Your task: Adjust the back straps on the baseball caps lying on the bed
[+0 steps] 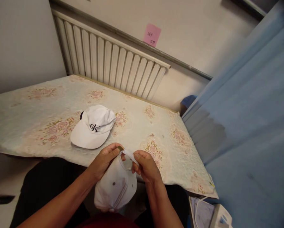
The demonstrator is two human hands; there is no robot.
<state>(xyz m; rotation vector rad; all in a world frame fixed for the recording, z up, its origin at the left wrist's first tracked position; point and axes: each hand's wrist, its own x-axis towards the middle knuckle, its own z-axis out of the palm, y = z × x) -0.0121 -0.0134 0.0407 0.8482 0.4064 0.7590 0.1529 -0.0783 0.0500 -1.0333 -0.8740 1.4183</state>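
I hold a white cap [115, 186] over my lap, just below the table's front edge, with its back strap [130, 155] turned up. My left hand [104, 161] is closed on the cap's back rim and the strap's buckle end. My right hand [145, 166] pinches the other end of the strap between thumb and fingers. A second white cap with a black logo [93, 126] lies on the table beyond my hands, brim toward me, untouched.
The table carries a pale floral cloth [37, 110] and stands against a white radiator [108, 60]. A pink sticky note [151, 34] is on the wall. A blue curtain [251, 110] hangs at the right, with white objects [210, 213] on the floor below it.
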